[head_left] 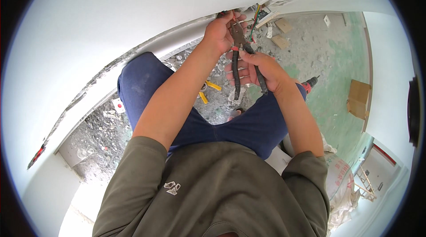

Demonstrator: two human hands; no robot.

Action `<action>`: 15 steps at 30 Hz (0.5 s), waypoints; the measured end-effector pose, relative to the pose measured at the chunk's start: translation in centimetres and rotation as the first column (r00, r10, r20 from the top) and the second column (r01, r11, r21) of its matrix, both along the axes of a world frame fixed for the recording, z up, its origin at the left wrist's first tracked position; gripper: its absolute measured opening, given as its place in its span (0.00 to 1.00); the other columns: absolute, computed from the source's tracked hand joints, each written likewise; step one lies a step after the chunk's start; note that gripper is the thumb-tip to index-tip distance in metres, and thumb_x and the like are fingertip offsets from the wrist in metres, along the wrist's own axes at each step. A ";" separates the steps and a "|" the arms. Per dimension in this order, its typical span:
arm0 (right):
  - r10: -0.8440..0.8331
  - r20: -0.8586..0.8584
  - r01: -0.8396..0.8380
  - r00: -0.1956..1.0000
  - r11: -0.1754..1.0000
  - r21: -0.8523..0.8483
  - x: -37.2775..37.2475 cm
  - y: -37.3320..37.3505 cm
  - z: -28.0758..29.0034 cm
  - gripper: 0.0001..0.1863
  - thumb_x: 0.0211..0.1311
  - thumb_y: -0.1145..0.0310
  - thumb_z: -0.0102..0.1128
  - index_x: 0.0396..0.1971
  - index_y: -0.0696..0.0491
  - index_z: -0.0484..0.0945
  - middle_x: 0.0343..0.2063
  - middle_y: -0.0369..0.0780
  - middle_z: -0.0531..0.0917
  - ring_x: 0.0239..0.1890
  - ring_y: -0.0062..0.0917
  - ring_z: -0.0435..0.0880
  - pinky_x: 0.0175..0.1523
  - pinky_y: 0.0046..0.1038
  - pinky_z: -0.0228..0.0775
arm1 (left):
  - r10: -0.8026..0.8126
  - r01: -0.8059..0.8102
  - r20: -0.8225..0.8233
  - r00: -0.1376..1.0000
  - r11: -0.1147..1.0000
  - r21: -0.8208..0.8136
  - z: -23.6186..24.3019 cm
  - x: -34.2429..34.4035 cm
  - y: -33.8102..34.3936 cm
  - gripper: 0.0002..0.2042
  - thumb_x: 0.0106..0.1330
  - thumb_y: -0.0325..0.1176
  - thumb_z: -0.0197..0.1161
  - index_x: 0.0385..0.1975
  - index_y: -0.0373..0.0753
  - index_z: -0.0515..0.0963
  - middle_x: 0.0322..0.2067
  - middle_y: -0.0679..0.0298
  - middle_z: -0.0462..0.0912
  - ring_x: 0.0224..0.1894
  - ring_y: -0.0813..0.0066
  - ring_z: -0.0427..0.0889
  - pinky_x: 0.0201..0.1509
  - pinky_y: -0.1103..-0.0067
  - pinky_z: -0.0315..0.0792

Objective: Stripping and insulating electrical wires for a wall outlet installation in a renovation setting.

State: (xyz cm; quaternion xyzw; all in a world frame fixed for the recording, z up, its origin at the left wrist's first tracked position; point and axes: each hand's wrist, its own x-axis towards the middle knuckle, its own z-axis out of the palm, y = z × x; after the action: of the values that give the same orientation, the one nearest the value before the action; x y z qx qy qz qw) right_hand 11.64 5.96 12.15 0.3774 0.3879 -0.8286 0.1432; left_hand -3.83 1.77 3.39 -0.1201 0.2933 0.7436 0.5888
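My right hand holds a pair of pliers with dark, spread handles that have red near the pivot. Their jaws point up toward the wall's lower edge, beside my left hand. The fingers of that hand are closed around a thin orange-red wire, close to the jaw tips. Whether the jaws touch the wire is too small to tell. Just to the right, several green, yellow and red wires hang from the wall's corner.
Rubble covers the floor below my hands. A yellow-handled tool lies between my knees. A red and black power tool is beyond my right knee. A cardboard box stands at the right wall, and a white sack sits behind my right arm.
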 end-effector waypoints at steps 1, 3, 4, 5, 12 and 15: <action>0.003 -0.038 -0.005 0.999 0.999 -0.049 -0.1 0.0 -0.1 0.23 0.67 0.56 0.51 0.53 0.59 0.70 0.42 0.48 0.81 0.42 0.34 0.83 0.46 0.36 0.78 | -0.007 0.007 0.019 1.000 1.000 0.015 -0.1 0.0 0.0 0.13 0.70 0.40 0.54 0.41 0.35 0.74 0.42 0.56 0.81 0.44 0.62 0.79 0.53 0.63 0.75; -0.027 -0.052 0.022 0.998 0.995 -0.099 0.1 0.3 -0.1 0.23 0.68 0.56 0.49 0.53 0.59 0.70 0.42 0.47 0.81 0.41 0.34 0.83 0.47 0.36 0.78 | -0.001 0.001 0.015 1.000 1.000 0.021 -0.2 0.1 0.0 0.13 0.70 0.40 0.54 0.41 0.35 0.74 0.42 0.56 0.80 0.44 0.61 0.80 0.52 0.63 0.76; -0.057 -0.066 0.047 0.996 0.988 -0.150 0.1 0.4 -0.1 0.24 0.69 0.55 0.47 0.53 0.60 0.70 0.42 0.47 0.81 0.41 0.33 0.83 0.47 0.37 0.77 | 0.006 -0.006 0.009 1.000 1.000 0.028 -0.2 0.2 0.0 0.13 0.70 0.40 0.54 0.41 0.35 0.74 0.42 0.56 0.80 0.43 0.61 0.80 0.52 0.63 0.76; -0.057 -0.066 0.047 0.996 0.987 -0.152 0.0 0.4 -0.2 0.24 0.69 0.55 0.47 0.53 0.60 0.70 0.42 0.47 0.81 0.41 0.33 0.83 0.47 0.37 0.77 | 0.006 -0.007 0.009 1.000 1.000 0.026 -0.2 0.1 0.0 0.13 0.70 0.40 0.54 0.41 0.35 0.74 0.42 0.56 0.80 0.43 0.61 0.80 0.52 0.63 0.76; -0.166 -0.146 0.117 0.975 0.948 -0.295 -0.4 -0.5 -0.2 0.25 0.71 0.55 0.42 0.53 0.61 0.69 0.37 0.43 0.80 0.38 0.30 0.82 0.45 0.34 0.77 | 0.010 -0.009 -0.037 0.999 0.999 0.040 -0.3 0.2 0.0 0.13 0.71 0.40 0.51 0.40 0.36 0.74 0.40 0.56 0.80 0.40 0.61 0.80 0.48 0.65 0.77; -0.264 -0.163 0.182 0.951 0.901 -0.394 -0.5 -0.9 0.1 0.24 0.71 0.55 0.42 0.53 0.60 0.68 0.34 0.40 0.77 0.32 0.25 0.78 0.38 0.29 0.75 | 0.014 -0.013 -0.016 1.000 0.999 0.032 -0.1 0.3 0.1 0.12 0.72 0.39 0.50 0.38 0.37 0.73 0.38 0.57 0.80 0.38 0.61 0.80 0.46 0.65 0.77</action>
State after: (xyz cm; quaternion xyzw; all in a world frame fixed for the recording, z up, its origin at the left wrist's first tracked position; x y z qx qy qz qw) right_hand 11.10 5.06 12.28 0.2946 0.1900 -0.9336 0.0738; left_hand -3.56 1.84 3.24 -0.1067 0.2854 0.7530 0.5832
